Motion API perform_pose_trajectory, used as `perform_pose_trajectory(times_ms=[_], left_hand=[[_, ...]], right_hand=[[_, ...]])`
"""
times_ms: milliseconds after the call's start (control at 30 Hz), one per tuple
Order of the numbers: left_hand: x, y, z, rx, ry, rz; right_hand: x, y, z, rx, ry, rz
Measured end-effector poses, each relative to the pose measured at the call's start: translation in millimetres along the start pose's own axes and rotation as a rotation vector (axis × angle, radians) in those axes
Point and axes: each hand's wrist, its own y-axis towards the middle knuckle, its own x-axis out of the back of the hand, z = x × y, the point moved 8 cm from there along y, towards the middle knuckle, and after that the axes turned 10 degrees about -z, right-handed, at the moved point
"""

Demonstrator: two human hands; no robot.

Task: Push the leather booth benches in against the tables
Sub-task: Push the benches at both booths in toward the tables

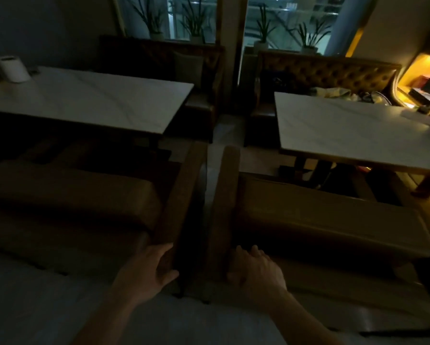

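Two brown leather booth benches stand side by side below me in a dim room. The left bench (67,192) faces a white marble table (89,100); the right bench (321,220) faces a second marble table (353,130). A narrow gap runs between their wooden side arms. My left hand (149,272) grips the near end of the left bench's wooden arm (181,195). My right hand (256,272) grips the near end of the right bench's wooden arm (226,195).
Two more tufted benches (333,73) stand on the far side of the tables under a window with potted plants (263,23). A white cylinder (13,68) sits on the left table. Clutter and a lit yellow shelf (428,80) are at the far right.
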Motion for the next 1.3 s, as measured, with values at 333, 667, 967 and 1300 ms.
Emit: perform_pose_trajectory(times_ms=[333,667,967,1300], left_hand=[[70.1,-1.6,175.5,0.140,0.021,-0.150],[129.7,62.7,340.4,0.190,0.185,-0.104],[174.2,118.4,453.9,0.141,0.293,-0.034],[185.7,160.5,574.0,0.040,0.321,0.011]], right_hand=[[-59.4,52.3,213.6,0.207,-0.036,0.030],[-137.5,122.6,376.3,0.236,0.029,0.047],[-183.9,160.5,436.9,0.133,-0.054,0.045],[-232.3,184.8,479.1,-0.236,-0.109,0.034]])
